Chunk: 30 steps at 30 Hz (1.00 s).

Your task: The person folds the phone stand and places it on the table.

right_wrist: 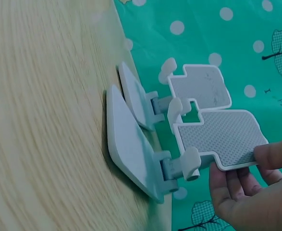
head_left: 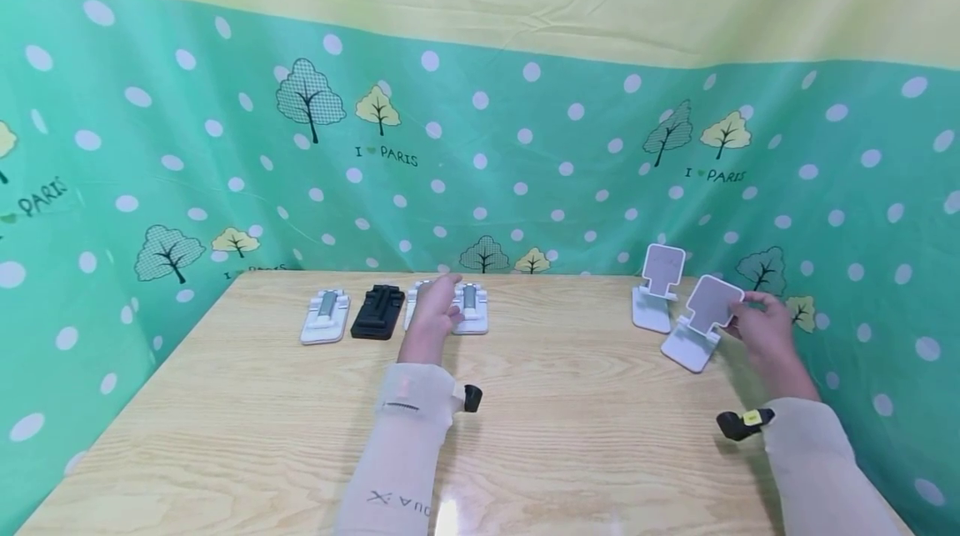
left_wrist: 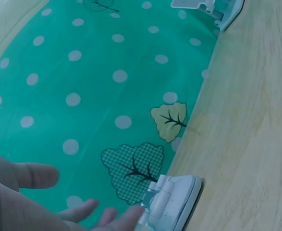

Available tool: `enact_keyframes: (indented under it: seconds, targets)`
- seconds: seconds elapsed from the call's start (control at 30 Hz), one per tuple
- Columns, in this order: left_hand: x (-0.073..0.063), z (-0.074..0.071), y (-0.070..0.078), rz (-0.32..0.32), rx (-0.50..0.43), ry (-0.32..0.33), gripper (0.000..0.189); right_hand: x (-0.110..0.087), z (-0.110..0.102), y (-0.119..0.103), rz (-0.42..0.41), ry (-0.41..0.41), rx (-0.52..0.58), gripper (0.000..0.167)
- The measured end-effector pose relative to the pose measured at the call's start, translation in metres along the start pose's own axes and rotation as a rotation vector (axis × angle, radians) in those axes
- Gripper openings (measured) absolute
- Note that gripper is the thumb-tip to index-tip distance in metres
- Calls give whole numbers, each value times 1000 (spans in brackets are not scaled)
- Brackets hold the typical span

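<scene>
My right hand point(head_left: 765, 334) pinches the edge of the grey-padded upper plate of an unfolded white phone stand point(right_wrist: 222, 137), thumb on the pad and fingers behind. The base of this stand rests on the table. Just behind it stands a second unfolded white phone stand point(head_left: 663, 273). My left hand point(head_left: 433, 313), its fingers loosely extended and holding nothing, hovers over the row of folded stands. It partly hides one white folded phone stand point(head_left: 411, 303). Right beside its fingers lies another white folded phone stand point(head_left: 474, 321).
Further left on the wooden table point(head_left: 247, 419) lie a black folded phone stand point(head_left: 378, 313) and a white folded phone stand point(head_left: 325, 318). A green dotted curtain point(head_left: 525, 186) hangs behind the table and along both sides.
</scene>
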<state>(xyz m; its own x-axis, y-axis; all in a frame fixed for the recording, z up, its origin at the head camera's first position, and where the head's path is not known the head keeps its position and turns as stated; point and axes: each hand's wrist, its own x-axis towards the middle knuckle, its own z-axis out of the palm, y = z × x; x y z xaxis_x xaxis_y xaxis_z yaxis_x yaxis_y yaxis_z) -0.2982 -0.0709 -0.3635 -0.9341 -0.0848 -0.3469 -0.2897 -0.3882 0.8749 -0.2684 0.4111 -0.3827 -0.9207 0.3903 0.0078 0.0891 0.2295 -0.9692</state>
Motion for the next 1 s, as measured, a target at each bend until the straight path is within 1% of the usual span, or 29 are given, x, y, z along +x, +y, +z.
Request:
enact_keyframes:
  seconds: [0.1, 0.17, 0.33, 0.53, 0.73, 0.87, 1.0]
  targets:
    - [4, 2, -3, 8, -4, -25, 58, -4, 4, -4, 1, -1, -5, 12]
    - [8, 3, -5, 9, -10, -52, 51, -7, 7, -7, 5, -10, -11, 13]
    - [14, 5, -14, -12, -23, -131, 45, -13, 17, -16, 3, -45, -12, 12]
    - [20, 11, -23, -59, 3, -222, 43, -16, 36, -24, -40, -105, 13, 19]
    - [20, 20, -32, -80, 90, -371, 44, -24, 62, -33, -70, -140, 9, 24]
    - [17, 25, -37, -75, 164, -471, 47, -31, 78, -42, -84, -160, 8, 27]
    - [17, 30, -42, -65, 206, -532, 49, -37, 92, -52, -102, -167, 22, 24]
